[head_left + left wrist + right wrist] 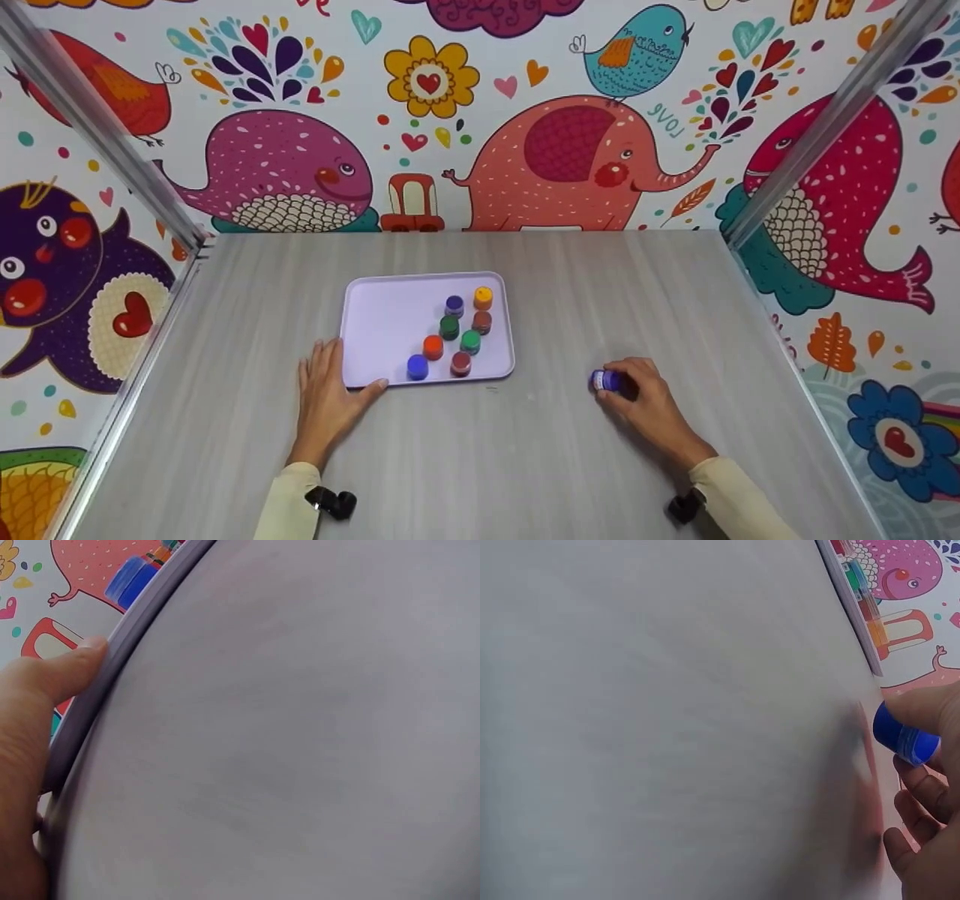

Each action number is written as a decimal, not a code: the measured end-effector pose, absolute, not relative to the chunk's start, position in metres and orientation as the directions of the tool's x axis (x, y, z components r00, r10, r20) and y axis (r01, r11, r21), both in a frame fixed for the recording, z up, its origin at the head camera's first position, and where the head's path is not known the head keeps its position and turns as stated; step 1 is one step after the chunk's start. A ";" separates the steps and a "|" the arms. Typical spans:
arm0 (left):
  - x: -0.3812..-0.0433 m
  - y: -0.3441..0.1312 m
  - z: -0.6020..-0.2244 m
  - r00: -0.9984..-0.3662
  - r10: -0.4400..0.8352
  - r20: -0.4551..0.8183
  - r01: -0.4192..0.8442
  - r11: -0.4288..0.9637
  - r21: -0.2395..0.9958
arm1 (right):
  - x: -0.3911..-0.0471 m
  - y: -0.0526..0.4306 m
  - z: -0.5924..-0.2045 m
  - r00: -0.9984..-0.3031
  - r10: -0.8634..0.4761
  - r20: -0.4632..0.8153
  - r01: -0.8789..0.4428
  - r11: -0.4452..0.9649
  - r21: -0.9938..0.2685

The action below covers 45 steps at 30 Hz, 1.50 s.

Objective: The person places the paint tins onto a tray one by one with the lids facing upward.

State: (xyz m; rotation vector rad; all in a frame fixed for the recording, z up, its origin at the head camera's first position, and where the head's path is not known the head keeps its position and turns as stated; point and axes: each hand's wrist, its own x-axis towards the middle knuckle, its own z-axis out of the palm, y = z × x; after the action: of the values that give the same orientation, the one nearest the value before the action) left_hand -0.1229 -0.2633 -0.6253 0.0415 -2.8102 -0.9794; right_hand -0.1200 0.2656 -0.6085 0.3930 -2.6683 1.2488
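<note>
A blue paint pot (602,380) with a pale label is pinched between the thumb and fingers of my right hand (651,401), to the right of the tray. In the right wrist view the same blue pot (904,733) is tilted, and the lower fingers curl loosely beneath it. My left hand (330,397) rests at the near left corner of a lilac tray (382,315). Its fingers lie straight along the left side, and its thumb (79,667) touches the near rim. Small paint pots stand on the tray's right half, including a blue one (418,367) and an orange-red one (433,346).
Also on the tray are a yellow pot (483,298), a dark green pot (449,327) and several others. The grey wood-grain table (525,465) is bounded by printed walls and metal posts (787,165) at its back corners.
</note>
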 end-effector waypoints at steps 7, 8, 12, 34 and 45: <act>-0.124 -0.267 -0.625 -0.988 -0.092 0.128 0.007 0.783 0.622 | -0.151 0.252 -0.605 -0.945 -0.243 0.219 -0.324 0.611 -0.722; -0.124 -0.267 -0.625 -0.988 -0.094 0.125 0.004 0.783 0.623 | -0.156 0.250 -0.605 -0.940 -0.258 0.223 -0.337 0.604 -0.722; -0.124 -0.268 -0.625 -0.987 -0.099 0.126 0.001 0.783 0.622 | -0.174 0.239 -0.603 -0.924 -0.304 0.231 -0.371 0.571 -0.733; -0.126 -0.263 -0.629 -0.985 -0.090 0.147 0.020 0.788 0.615 | -0.230 0.187 -0.577 -0.919 -0.393 0.023 -0.269 0.583 -0.766; -0.124 -0.263 -0.626 -0.984 -0.098 0.146 0.013 0.787 0.617 | -0.258 0.154 -0.566 -0.898 -0.439 0.041 -0.320 0.585 -0.745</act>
State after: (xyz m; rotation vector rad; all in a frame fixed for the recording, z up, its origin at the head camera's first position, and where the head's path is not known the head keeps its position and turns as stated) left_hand -0.1240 -0.2631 -0.6262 0.0668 -2.8064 -0.9717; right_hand -0.2576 0.1539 -0.5659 0.7050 -2.9266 1.3270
